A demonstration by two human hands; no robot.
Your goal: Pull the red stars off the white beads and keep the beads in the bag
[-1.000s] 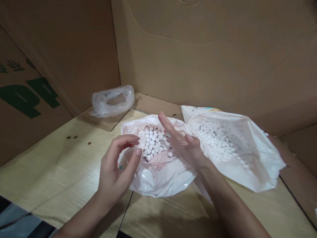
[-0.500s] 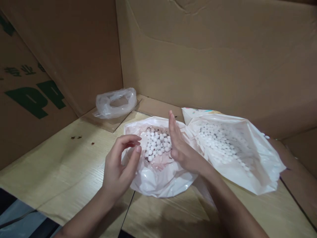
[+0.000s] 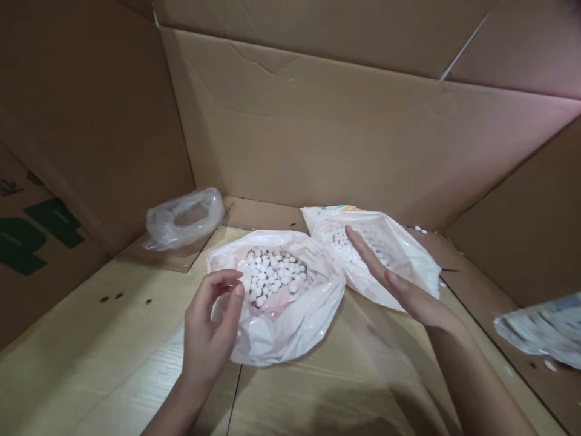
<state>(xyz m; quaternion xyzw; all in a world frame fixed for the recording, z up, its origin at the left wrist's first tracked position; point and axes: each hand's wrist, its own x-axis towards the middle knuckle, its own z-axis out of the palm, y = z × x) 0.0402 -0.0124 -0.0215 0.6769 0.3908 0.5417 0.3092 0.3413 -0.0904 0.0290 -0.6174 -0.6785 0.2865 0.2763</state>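
An opened white plastic bag [image 3: 290,339] lies in the middle of the table, with many small white balls [image 3: 272,275] inside it. My left hand [image 3: 213,321] is at its left edge, fingers curled and thumb apart from them, with nothing visible between. To the right, a second white bag [image 3: 422,254] holds more white balls [image 3: 345,243]. My right hand [image 3: 390,281] is above the near side of this second bag, fingers stretched out, holding nothing. It hides part of that bag.
A clear plastic ring-shaped bundle [image 3: 157,227] rests at the back left. Cardboard walls [image 3: 290,139] surround the wooden table [image 3: 113,363]. Small dark bits [image 3: 118,295] lie at left. A clear plastic package [image 3: 544,330] is at the right edge, and stray white balls [image 3: 421,230] lie behind the second bag.
My right hand has moved right, from the middle bag to over the second bag. My left hand keeps its curled shape. The view has turned right, bringing the clear package into sight.
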